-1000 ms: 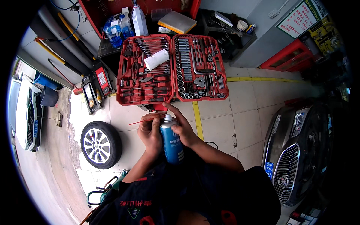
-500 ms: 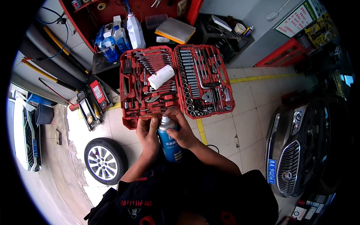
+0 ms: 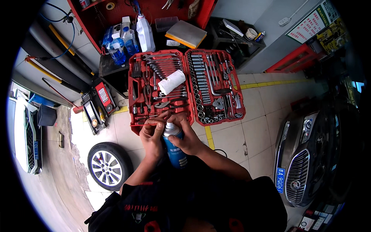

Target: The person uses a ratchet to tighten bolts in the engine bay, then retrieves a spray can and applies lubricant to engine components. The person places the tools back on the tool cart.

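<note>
A blue spray can (image 3: 176, 154) with a white nozzle stands upright close to my body. My right hand (image 3: 187, 140) is wrapped round its upper part, the thumb against the can's side below the nozzle. My left hand (image 3: 152, 138) is closed beside the nozzle, thumb and bent fingers pressed together; whatever is between them is too small to make out. Fingertips of both hands meet just beyond the nozzle. Past my hands lies an opened red tool case (image 3: 133, 125) with wrenches, pliers and sockets, and a white paper roll (image 3: 171, 82) lies on its left half.
A wheel (image 3: 109, 166) lies on the tiled floor at left, near a red floor jack (image 3: 102, 97). A dark car (image 3: 296, 170) stands at right, a white car (image 3: 24, 135) at far left. Behind the case are blue bottles (image 3: 116, 50), a white jug (image 3: 145, 34) and an air filter (image 3: 186, 34).
The view has shifted slightly, so the case and bench sit a little further right and lower. My fingers have drawn a bit closer round the nozzle; the can stays in my right hand.
</note>
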`<state>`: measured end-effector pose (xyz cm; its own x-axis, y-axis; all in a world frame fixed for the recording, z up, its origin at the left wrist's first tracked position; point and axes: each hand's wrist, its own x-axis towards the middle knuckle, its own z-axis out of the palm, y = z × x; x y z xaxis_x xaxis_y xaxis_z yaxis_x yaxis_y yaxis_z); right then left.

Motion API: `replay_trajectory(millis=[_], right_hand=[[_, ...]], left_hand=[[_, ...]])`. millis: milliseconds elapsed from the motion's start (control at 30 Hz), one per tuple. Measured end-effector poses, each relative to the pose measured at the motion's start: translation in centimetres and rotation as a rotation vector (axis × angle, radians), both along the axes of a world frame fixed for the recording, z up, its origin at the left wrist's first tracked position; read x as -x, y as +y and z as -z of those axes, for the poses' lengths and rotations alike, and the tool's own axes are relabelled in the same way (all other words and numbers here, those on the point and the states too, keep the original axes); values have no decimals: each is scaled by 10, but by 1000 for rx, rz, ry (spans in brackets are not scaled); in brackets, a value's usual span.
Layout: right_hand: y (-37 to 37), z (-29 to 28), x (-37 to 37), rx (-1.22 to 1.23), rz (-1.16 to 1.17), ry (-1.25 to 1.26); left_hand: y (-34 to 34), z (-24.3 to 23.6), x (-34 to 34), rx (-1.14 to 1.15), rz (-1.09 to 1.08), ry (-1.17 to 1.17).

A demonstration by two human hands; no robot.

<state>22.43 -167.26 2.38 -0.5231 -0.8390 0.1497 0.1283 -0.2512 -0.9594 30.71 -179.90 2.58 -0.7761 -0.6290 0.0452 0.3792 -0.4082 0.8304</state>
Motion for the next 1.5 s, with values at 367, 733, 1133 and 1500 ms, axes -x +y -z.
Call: replay_trajectory(millis=[367,733,1133,1500], right_hand=[[-7,-7,8,13,-66,422],[-15,21,7,-53,51,555],[-16,123,47,-281,280,-234],[162,174,45,-515,358,-428]], left_hand=[[4,-17,-17,-220,31,8],[-10,14,-17,-159,74,-132],[-68,131,-9,1176,324,-656],[-82,183,20,1704,264,-610]])
